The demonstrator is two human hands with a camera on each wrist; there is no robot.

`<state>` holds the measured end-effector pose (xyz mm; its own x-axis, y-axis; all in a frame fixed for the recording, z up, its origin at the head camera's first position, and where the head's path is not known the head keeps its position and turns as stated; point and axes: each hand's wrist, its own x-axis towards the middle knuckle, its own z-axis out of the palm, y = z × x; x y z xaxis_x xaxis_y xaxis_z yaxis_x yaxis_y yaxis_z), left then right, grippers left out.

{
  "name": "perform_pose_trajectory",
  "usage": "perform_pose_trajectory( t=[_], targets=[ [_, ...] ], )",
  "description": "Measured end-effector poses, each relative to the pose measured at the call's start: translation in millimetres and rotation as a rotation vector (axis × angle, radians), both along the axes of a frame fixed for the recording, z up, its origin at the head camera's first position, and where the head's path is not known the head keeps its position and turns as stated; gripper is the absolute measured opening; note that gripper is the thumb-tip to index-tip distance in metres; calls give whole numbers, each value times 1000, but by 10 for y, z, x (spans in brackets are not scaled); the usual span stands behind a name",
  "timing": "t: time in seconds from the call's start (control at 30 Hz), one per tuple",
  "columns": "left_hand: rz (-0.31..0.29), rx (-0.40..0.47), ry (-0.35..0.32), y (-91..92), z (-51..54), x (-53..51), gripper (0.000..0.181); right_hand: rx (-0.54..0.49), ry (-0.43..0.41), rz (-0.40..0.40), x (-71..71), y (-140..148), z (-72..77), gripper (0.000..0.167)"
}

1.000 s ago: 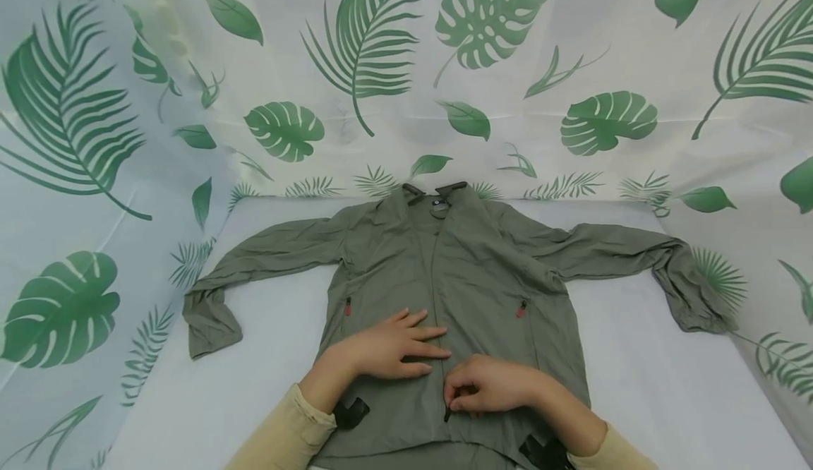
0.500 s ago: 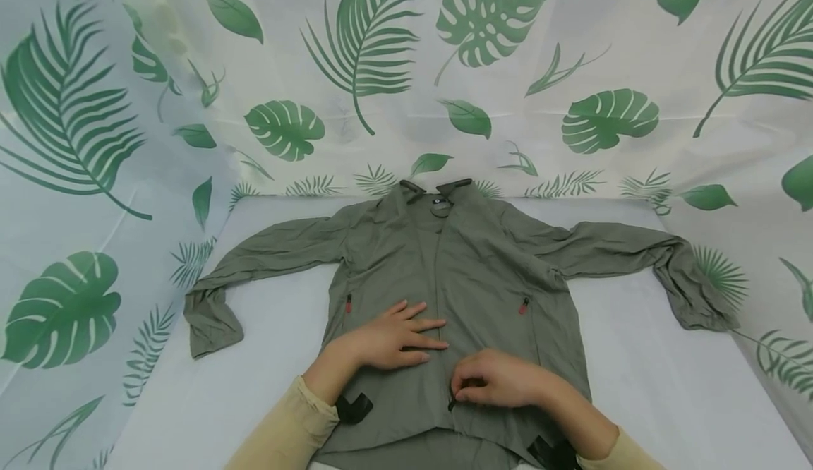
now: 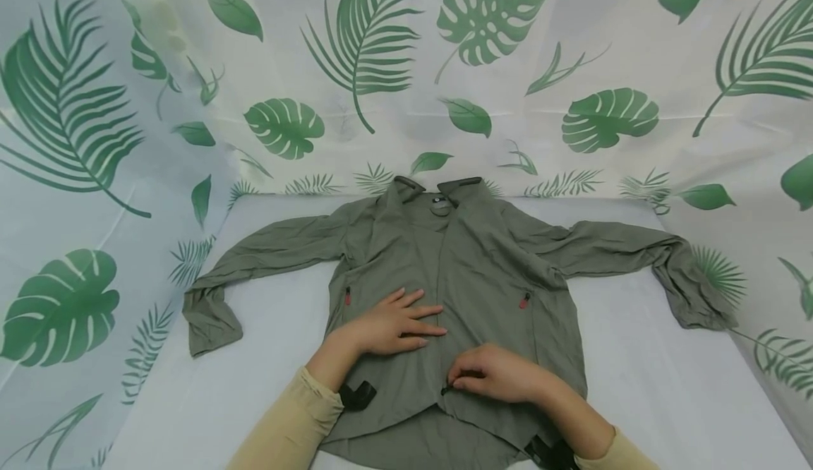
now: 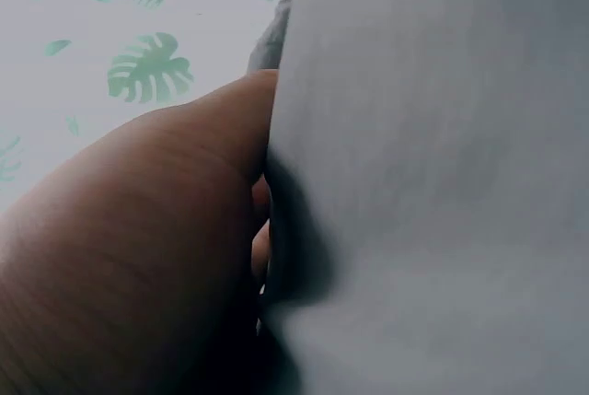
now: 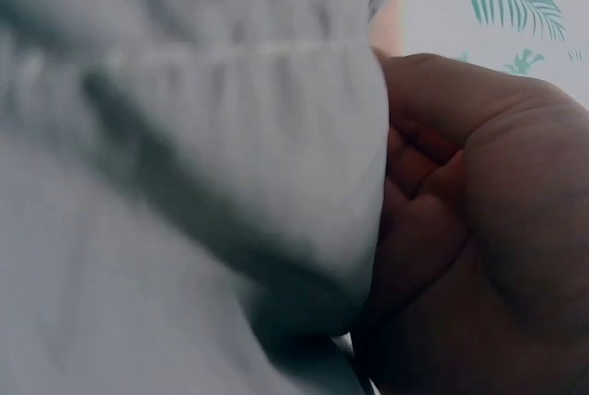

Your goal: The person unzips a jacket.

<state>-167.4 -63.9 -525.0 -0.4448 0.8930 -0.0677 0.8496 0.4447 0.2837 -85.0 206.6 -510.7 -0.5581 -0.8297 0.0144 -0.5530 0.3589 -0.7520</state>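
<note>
An olive-green zip jacket (image 3: 489,272) lies front up with both sleeves spread out. My left hand (image 3: 390,325) rests on its front, left of the centre line, fingers straight and spread. Low on the centre line, my right hand (image 3: 498,371) pinches the small dark zipper pull (image 3: 446,389) with thumb and curled fingers. Beneath that hand the front hem parts in a peak, and the jacket's back panel shows below. In the left wrist view, cloth (image 4: 442,137) hides the left fingers. Gathered cloth (image 5: 230,137) covers the right fingertips in the right wrist view.
The jacket lies on a white table (image 3: 660,392). Leaf-print sheeting (image 3: 508,103) stands behind it and along both sides. The left sleeve's cuff (image 3: 212,332) folds down on the table, while the opposite cuff (image 3: 705,311) reaches the right edge.
My right hand has moved up with the zipper pull, and the front hem has risen into a peak under it. The left hand has slid slightly upward. The collar now spreads a little wider.
</note>
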Motion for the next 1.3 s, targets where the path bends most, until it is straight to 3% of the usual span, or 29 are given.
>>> perform_pose_trajectory(
  t=[0.33, 0.6, 0.9, 1.1, 1.3],
  targets=[
    [-9, 1, 16, -3, 6, 6, 41, -46, 47, 117, 10, 10, -21, 15],
    [-9, 15, 18, -5, 28, 25, 42, -141, 95, 223, 3, 4, -2, 16],
    [2, 14, -9, 5, 18, 14, 42, 10, 0, 59, 39, -46, -23, 8],
    [-4, 20, 11, 2, 19, 22, 41, 2, 64, 71, 55, -74, -65, 7],
    [-4, 6, 33, 3, 35, 31, 44, -53, 111, 135, 48, -78, -70, 10]
  ],
)
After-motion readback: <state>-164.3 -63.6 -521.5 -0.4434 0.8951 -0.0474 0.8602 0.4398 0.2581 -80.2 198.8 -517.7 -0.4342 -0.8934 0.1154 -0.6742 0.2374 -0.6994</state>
